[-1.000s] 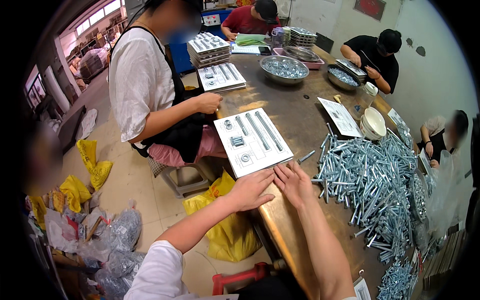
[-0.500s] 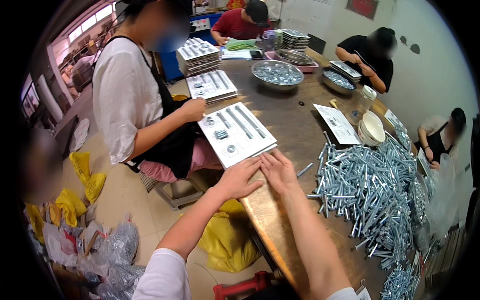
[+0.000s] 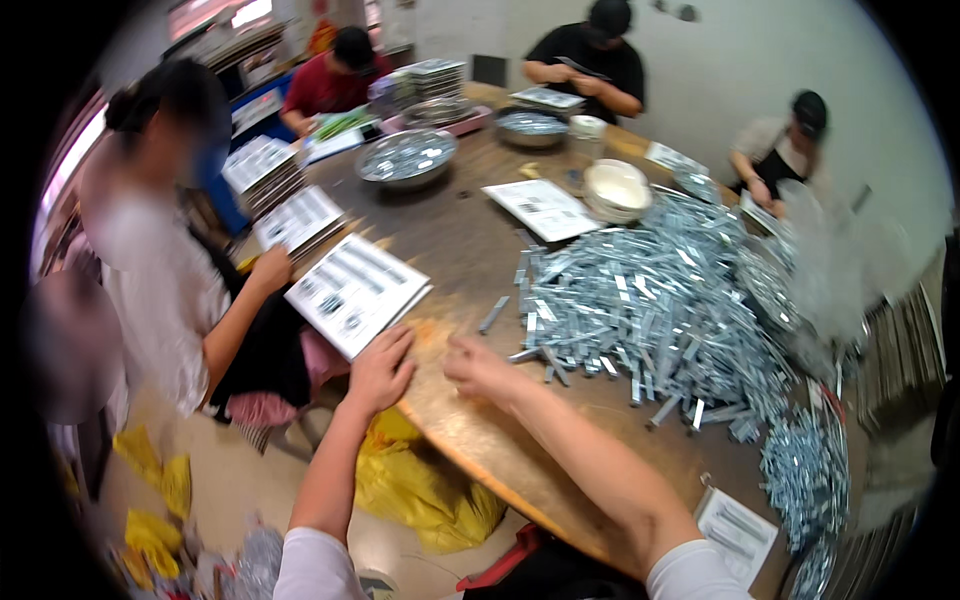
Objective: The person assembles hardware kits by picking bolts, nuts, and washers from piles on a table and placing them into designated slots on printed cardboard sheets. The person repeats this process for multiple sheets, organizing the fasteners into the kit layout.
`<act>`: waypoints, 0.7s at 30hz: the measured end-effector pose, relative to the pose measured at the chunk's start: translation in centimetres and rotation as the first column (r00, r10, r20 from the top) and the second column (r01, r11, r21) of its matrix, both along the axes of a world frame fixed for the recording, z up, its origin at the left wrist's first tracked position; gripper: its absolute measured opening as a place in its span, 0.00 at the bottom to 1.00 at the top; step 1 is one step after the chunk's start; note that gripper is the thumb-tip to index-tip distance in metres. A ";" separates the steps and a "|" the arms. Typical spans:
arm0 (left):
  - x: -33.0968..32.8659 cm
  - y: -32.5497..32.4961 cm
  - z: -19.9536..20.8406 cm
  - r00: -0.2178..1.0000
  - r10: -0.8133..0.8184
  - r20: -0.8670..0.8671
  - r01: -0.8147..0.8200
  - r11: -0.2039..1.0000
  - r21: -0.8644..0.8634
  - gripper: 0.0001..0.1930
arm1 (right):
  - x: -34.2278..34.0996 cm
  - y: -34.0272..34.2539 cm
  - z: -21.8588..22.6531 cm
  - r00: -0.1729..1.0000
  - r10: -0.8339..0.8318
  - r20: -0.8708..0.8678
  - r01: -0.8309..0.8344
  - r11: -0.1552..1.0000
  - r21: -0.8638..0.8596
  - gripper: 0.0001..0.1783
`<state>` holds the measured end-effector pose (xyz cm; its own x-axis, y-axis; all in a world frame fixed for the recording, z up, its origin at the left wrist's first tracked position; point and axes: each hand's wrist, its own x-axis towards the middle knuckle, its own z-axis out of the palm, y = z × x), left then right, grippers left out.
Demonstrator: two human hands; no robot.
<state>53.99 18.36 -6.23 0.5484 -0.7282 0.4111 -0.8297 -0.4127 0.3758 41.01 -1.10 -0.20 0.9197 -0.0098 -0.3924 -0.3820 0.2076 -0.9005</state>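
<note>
Two or so white cards [image 3: 360, 292] with bolts and small hardware mounted on them lie stacked at the table's left edge. My left hand [image 3: 380, 368] rests open, its fingers stretched out at the near corner of these cards. Apart from it, over the bare wood, is my right hand [image 3: 482, 370], fingers curled and blurred; whether it holds anything does not show. Right of that hand one loose bolt [image 3: 493, 315] lies beside a large heap of silvery bolts [image 3: 650, 300]. A co-worker's hand [image 3: 272, 268] is at another card stack [image 3: 300, 218].
Several co-workers sit around the wooden table [image 3: 480, 425]. Metal bowls of small parts [image 3: 407, 160], white bowls [image 3: 616, 190] and a single white card [image 3: 540, 208] stand farther back. A smaller hardware heap [image 3: 805, 475] and a ringed card [image 3: 737, 535] lie near right. Yellow bags [image 3: 425, 490] sit below the edge.
My view has swung to the right, so the cards appear farther left. My right hand has left the cards' near edge and moved right, its fingers now curled. The left hand stays by the cards.
</note>
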 end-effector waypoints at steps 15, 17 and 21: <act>4.5 1.3 -6.9 0.965 -0.079 0.249 0.031 0.981 0.192 0.27 | -62.9 -11.7 0.3 0.200 -0.950 0.240 0.873 0.061 -0.484 0.21; -3.0 -3.0 -6.0 0.995 0.097 -0.034 -0.092 0.988 0.126 0.28 | -66.6 -9.2 -1.3 0.140 -0.960 0.241 0.903 0.024 -0.429 0.20; -17.4 -6.3 -4.6 0.789 -0.067 -0.610 -0.094 0.969 -0.229 0.23 | -67.1 -5.6 -5.1 0.205 -0.908 0.365 0.906 0.035 -0.422 0.15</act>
